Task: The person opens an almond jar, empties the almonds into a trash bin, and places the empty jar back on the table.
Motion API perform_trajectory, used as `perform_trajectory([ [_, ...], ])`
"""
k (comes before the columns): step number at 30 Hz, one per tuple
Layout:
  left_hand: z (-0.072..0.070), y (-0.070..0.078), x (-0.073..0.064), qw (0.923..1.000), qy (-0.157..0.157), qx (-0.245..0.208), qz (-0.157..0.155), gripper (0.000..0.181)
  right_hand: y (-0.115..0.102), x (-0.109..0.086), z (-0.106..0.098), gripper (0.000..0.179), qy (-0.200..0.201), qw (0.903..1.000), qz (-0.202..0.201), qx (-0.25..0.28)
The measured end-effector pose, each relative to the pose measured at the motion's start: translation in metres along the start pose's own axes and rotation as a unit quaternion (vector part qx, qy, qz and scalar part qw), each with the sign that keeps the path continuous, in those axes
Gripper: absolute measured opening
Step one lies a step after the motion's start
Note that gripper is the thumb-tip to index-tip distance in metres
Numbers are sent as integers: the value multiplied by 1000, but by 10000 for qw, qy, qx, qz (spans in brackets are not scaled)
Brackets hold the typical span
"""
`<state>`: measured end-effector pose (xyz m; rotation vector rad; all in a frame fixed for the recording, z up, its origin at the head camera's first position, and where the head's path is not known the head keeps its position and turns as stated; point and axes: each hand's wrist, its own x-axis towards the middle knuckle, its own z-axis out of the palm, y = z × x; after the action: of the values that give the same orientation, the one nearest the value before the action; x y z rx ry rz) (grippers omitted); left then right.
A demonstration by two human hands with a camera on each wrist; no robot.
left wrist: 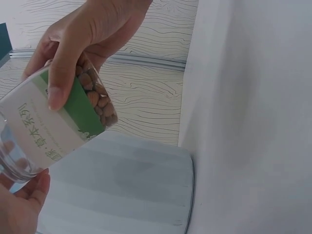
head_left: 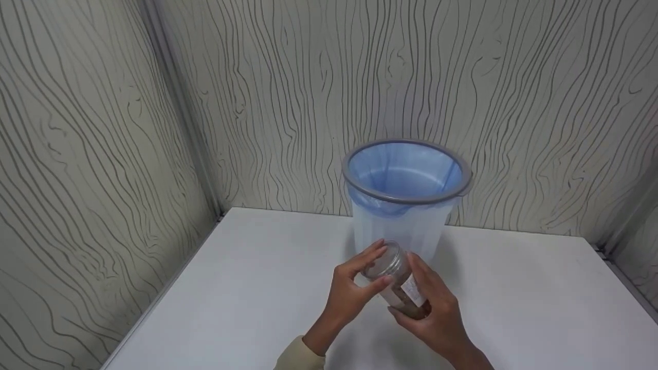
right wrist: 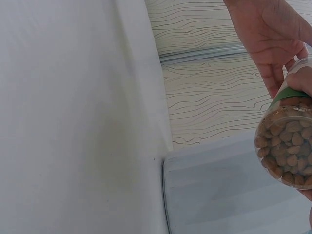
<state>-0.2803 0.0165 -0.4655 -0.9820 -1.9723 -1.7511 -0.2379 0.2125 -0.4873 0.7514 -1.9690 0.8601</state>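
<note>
Tilting a clear round jar [head_left: 403,289] in both hands, a pers. holds it off the table, just on the near side of a translucent white plastic bin w/ grey rim [head_left: 398,226]; mouth end pts. up twd. bin, base away from it. L hand [head_left: 349,294], beige sleeve [head_left: 300,355] below wrist, has fingers & thumb part-bent round jar's neck, tips on either side; can't tell if a lid is on. R hand [head_left: 439,304] is wrapped round lower body, thumb lying over white-&-green label [left wrist: 44,124] w/ green Chinese characters. Brown almonds [right wrist: 290,146] show thru base & lower side. Blue plastic liner [head_left: 401,177] lines bin, hanging a bit below rim outside. White tabletop [head_left: 257,282] sits under bin; pale wall panel [head_left: 288,103] w/ dk. wood-grain lines is behind bin.
</note>
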Motion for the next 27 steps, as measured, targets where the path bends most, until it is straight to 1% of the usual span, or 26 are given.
perform_trajectory([
  [13,4,6,-1,9991,201,302,-206,49,-1,0,0,107,-9,10000,33,-45],
  [15,4,6,-1,9991,213,316,-201,49,-1,0,0,107,-16,10000,44,-41],
  [22,5,5,-1,9985,293,458,1,47,-1,0,1,107,-16,10000,-20,-8],
  [27,5,6,-1,9981,323,522,-45,47,-1,-1,1,107,-4,10000,-6,-24],
])
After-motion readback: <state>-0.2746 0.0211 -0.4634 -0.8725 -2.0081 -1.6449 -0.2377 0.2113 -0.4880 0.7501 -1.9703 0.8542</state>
